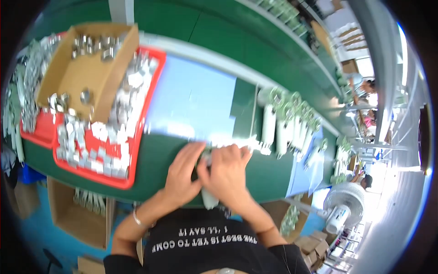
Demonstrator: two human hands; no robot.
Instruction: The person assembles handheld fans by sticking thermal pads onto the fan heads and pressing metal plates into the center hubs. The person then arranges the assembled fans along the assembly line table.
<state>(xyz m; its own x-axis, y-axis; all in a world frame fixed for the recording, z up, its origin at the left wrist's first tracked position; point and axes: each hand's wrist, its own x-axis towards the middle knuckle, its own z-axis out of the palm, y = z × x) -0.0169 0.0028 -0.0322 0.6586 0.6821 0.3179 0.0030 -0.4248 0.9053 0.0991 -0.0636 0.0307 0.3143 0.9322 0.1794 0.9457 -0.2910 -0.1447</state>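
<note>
At the near edge of the green bench, my left hand (181, 173) and my right hand (224, 172) are close together, fingers closed round a pale green handle-shaped part (209, 200). Its rounded lower end sticks out below my palms, toward my body. The fingers hide most of the part, so its upper end is hard to make out. To the right of my hands, several pale green units with ring-shaped heads and long light handles (283, 137) lie in a row.
On the left, a red tray (125, 184) holds many small silvery-white pieces. A cardboard box (75, 77) with shiny metal rings rests over it. Light blue sheets (191, 98) cover part of the bench. A white fan (344, 208) stands at the right, near cartons (312, 244).
</note>
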